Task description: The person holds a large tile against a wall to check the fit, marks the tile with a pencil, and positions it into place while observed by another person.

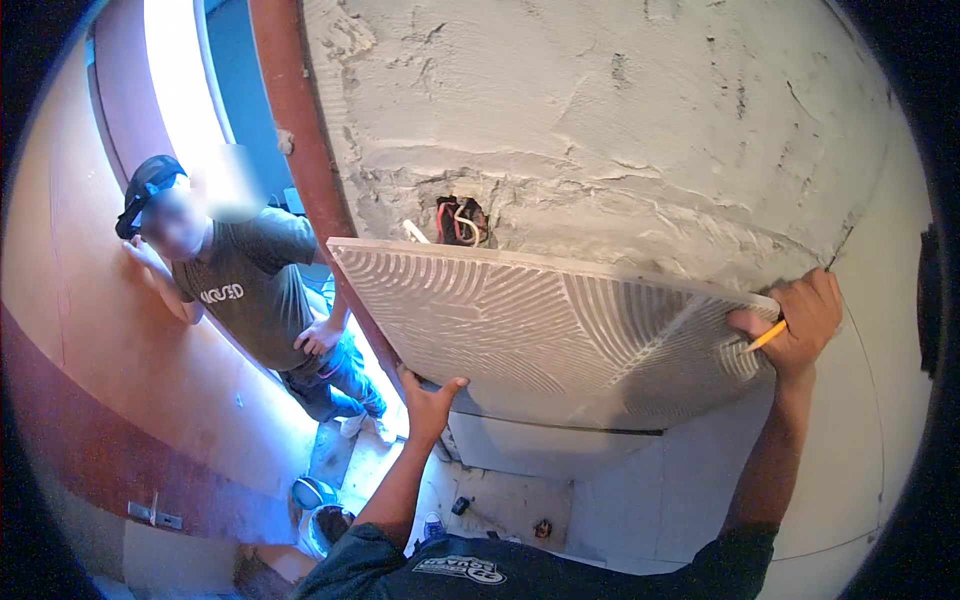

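Observation:
I hold a large tile (540, 330) up between my two hands, tilted in front of the rough wall. Its visible face is covered in grey adhesive combed into curved ridges. My left hand (430, 400) grips the lower left edge, thumb showing, the other fingers partly hidden. At the upper right corner, my right hand (806, 320) is closed around the tile's edge. A yellow pencil (768, 335) sticks out from between the fingers of that same hand. Just above the tile's top edge, a wall opening (460, 220) shows loose red, white and dark wires.
Bare, uneven plaster (580, 110) covers the wall ahead. A reddish door frame (300, 130) borders it on the left, where a co-worker (258, 285) leans by a wooden door (150, 370). Buckets (314, 492) and a dark-headed tool (462, 505) are on the floor. Pale wall (850, 450) stands right.

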Available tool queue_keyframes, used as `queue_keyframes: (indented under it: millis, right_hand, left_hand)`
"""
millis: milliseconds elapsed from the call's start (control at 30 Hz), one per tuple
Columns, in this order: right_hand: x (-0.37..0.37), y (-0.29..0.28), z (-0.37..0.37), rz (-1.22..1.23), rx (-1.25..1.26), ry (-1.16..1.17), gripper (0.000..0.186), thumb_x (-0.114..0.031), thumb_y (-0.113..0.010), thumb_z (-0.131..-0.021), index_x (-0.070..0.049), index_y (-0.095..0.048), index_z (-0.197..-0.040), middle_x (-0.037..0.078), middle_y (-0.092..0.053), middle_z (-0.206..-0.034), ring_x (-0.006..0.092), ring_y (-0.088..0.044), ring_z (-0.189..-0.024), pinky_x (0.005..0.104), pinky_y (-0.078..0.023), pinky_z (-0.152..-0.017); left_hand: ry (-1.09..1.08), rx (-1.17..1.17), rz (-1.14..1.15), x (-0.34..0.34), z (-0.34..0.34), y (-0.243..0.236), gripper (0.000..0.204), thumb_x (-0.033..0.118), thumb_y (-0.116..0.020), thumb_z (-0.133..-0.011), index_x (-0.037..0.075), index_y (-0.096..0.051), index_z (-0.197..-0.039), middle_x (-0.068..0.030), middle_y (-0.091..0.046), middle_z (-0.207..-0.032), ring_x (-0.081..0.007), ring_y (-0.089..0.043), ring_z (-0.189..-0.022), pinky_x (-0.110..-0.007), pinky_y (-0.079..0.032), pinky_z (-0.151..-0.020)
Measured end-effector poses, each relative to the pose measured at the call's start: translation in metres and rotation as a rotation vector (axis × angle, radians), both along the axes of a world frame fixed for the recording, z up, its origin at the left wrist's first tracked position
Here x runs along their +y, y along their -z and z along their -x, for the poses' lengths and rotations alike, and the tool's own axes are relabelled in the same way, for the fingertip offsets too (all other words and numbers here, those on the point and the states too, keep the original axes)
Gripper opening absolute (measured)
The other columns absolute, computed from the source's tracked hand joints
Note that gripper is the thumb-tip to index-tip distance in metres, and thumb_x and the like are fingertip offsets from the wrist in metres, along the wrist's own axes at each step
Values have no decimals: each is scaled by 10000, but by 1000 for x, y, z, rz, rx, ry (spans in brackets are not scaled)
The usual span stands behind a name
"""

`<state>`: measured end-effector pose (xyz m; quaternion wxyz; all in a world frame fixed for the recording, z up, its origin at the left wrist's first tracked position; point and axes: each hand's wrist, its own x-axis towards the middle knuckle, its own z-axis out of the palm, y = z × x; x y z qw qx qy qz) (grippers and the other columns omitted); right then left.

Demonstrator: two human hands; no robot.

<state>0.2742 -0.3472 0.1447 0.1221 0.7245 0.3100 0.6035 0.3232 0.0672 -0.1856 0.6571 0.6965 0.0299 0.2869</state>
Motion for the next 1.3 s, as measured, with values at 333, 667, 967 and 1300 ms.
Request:
queue_keyframes:
  millis: [333, 667, 967, 1300]
  right_hand:
    - [21, -9, -17, -30, -26, -8, 627, -649, -738, -638, -50, -553, -619, 52, -462, -566, 252, -440, -572, 375, -317, -530]
    - [-7, 11, -27, -30, -81, 3, 593, -643, -820, -565, -129, -523, -577, 1, -432, -539, 210, -445, -543, 352, -360, -540]
    - [-4, 1, -22, -114, -29, 33, 625, -722, -743, -619, -142, -557, -477, -33, -486, -486, 172, -494, -554, 329, -383, -527]
    - [1, 8, -18, -172, 77, 120, 617, -734, -700, -657, -132, -609, -555, 1, -559, -566, 201, -567, -648, 327, -420, -610]
  left_hand:
    - [-21, 50, -82, 6, -4, -12, 834, 246, -889, -690, -58, -415, -1304, -201, -518, -1245, -318, -507, -1174, -403, -379, -1039]
    - [-91, 268, -194, 13, -28, 29, 846, 257, -854, -722, -52, -378, -1349, -207, -449, -1333, -330, -442, -1218, -427, -339, -1078]
    - [38, 70, -53, 10, -30, 2, 902, 215, -798, -805, -66, -267, -1478, -227, -385, -1474, -338, -421, -1292, -427, -308, -1119]
    - [91, 35, -63, 17, -23, -1, 779, 232, -779, -829, -67, -353, -1409, -212, -445, -1415, -333, -454, -1247, -449, -320, -1106]
